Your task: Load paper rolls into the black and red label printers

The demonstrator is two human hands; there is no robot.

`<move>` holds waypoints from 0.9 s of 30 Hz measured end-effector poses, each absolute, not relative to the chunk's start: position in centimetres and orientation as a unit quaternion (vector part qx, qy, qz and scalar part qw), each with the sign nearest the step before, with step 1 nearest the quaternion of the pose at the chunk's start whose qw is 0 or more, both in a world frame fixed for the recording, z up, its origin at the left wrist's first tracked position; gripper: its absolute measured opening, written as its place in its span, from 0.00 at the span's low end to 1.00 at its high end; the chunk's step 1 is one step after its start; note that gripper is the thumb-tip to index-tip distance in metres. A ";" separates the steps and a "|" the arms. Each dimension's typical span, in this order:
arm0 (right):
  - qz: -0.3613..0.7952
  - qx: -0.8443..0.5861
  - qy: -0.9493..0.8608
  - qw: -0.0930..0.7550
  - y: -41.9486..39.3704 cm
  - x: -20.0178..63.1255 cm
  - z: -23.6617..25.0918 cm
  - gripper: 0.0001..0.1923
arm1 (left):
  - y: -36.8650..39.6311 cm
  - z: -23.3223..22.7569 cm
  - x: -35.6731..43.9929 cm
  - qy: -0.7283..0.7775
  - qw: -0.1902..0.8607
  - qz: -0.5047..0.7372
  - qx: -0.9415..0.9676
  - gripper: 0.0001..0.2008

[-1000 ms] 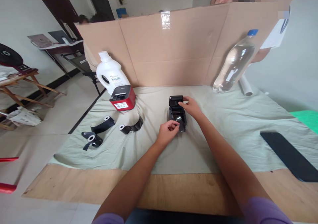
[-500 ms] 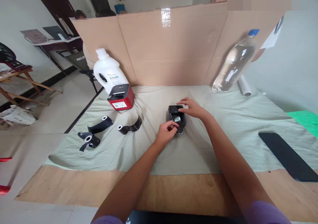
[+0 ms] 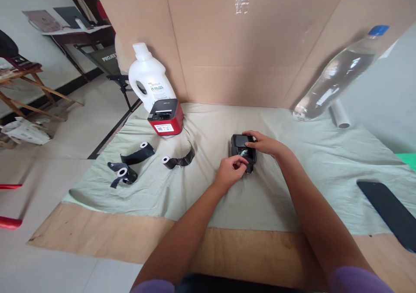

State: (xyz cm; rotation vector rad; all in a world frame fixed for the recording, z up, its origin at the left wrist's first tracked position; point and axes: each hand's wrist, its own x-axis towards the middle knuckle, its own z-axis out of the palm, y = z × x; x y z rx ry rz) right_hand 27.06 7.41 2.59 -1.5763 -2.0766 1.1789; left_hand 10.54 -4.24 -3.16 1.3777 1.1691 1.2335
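Two hands: both on one small black printer (image 3: pixel 243 148), centre of frame, on the pale green cloth (image 3: pixel 201 189).
Left hand (image 3: pixel 231 173): fingers pinched shut on the dark strip at the printer's near end.
Right hand (image 3: pixel 264 144): fingers flat on the printer's lid, pressing, not gripping.
Upper left: red printer (image 3: pixel 165 117), white detergent bottle (image 3: pixel 150 83).
Left of centre: black ribbon rolls (image 3: pixel 136 163).
Upper right: clear water bottle (image 3: pixel 338 74).
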 end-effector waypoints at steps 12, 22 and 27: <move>0.416 -0.541 -0.715 0.153 6.7 27.2 3.0 0.29 | 1.3 -0.3 7.0 0.565 0.521 0.414 0.487 0.27; 0.555 -0.484 -0.656 0.163 6.4 28.7 3.4 0.35 | 3.6 1.5 5.2 0.526 0.634 0.274 0.496 0.36; 0.577 -0.476 -0.637 0.186 7.1 29.2 2.8 0.37 | 3.8 1.4 5.5 0.528 0.636 0.275 0.491 0.34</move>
